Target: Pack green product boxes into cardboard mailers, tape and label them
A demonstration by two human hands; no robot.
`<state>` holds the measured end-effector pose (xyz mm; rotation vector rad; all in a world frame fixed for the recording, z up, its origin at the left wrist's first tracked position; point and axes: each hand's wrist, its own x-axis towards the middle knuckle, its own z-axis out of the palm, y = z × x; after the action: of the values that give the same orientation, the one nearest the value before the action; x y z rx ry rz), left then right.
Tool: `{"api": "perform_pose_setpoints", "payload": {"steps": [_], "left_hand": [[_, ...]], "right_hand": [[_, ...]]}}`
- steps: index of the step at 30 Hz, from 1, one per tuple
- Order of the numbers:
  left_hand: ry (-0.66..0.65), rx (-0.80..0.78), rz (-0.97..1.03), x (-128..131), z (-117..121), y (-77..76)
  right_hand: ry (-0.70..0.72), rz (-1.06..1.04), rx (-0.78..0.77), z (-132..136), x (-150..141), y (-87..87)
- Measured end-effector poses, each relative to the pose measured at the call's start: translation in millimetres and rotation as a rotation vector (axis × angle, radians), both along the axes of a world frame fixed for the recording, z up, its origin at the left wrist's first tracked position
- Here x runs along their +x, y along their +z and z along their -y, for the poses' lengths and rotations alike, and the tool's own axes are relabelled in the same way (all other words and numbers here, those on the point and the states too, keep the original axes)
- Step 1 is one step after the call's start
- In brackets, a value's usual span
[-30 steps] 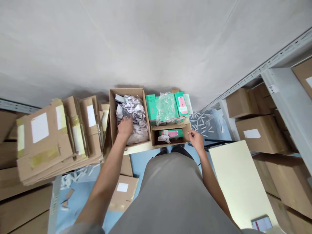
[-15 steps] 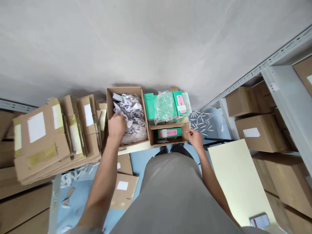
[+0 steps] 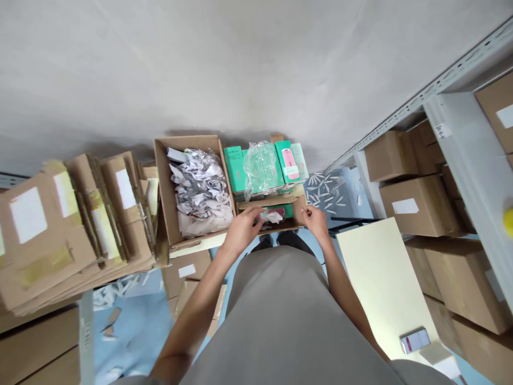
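My left hand [image 3: 242,229] reaches into a small open cardboard box [image 3: 298,207] and its fingers pinch a crumpled white paper piece [image 3: 274,216] lying over a green and pink product box [image 3: 285,210]. My right hand [image 3: 315,220] grips the right edge of that small box with curled fingers. Behind it stand several green product boxes [image 3: 232,170], partly under clear plastic wrap [image 3: 258,166]. To the left is a larger open carton [image 3: 164,190] full of crumpled paper [image 3: 200,192].
Flattened cartons [image 3: 76,224] are stacked at the left. A pale board [image 3: 380,283] with a phone [image 3: 416,340] on it lies at the right. Metal shelving [image 3: 460,139] holds sealed cartons [image 3: 414,206]. Paper scraps litter the blue floor [image 3: 132,326].
My left hand left the large carton of crumpled paper and moved right into the small box, holding a paper piece. The right hand stayed at the box edge. The view shifted leftward.
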<state>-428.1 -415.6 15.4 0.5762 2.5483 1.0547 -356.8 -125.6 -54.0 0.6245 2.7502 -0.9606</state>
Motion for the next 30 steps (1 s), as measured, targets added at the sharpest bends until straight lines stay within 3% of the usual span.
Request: {"api": "perform_pose_setpoints", "payload": {"steps": [3, 6, 8, 11, 13, 16, 20, 23, 26, 30], "left_hand": [[0.141, -0.233, -0.113, -24.0, 36.7, -1.2], [0.302, -0.565, -0.136, -57.2, 80.6, -3.3], [0.307, -0.706, -0.044, -77.8, 99.1, -10.2], [0.277, -0.768, 0.032, -98.7, 107.7, -20.8], [0.270, -0.785, 0.044, -103.2, 107.2, -19.3], [0.282, -0.731, -0.026, -93.2, 104.9, 3.1], [0.262, -0.384, -0.263, -55.8, 89.1, 51.5], [0.143, -0.231, -0.247, -26.9, 61.5, 72.2], [-0.036, -0.182, -0.108, -8.5, 35.4, 68.7], [0.077, -0.411, -0.055, 4.3, 26.4, 47.6]], "right_hand": [[-0.015, -0.021, -0.015, -1.0, 1.9, -2.7], [-0.023, -0.014, -0.013, -0.6, 1.9, -4.2], [-0.016, -0.010, -0.009, 0.3, 0.6, -4.2], [-0.002, -0.012, 0.005, 2.3, -2.2, -2.9], [-0.001, -0.011, 0.018, 3.7, -3.7, -2.0], [-0.007, -0.001, 0.028, 5.2, -4.4, -1.0], [-0.019, 0.019, 0.041, 5.1, -4.4, -0.6], [-0.019, 0.035, 0.058, 4.8, -5.3, 0.1], [-0.009, 0.041, 0.049, 5.6, -7.4, 1.4], [-0.009, 0.042, 0.048, 8.4, -8.1, 2.6]]}}
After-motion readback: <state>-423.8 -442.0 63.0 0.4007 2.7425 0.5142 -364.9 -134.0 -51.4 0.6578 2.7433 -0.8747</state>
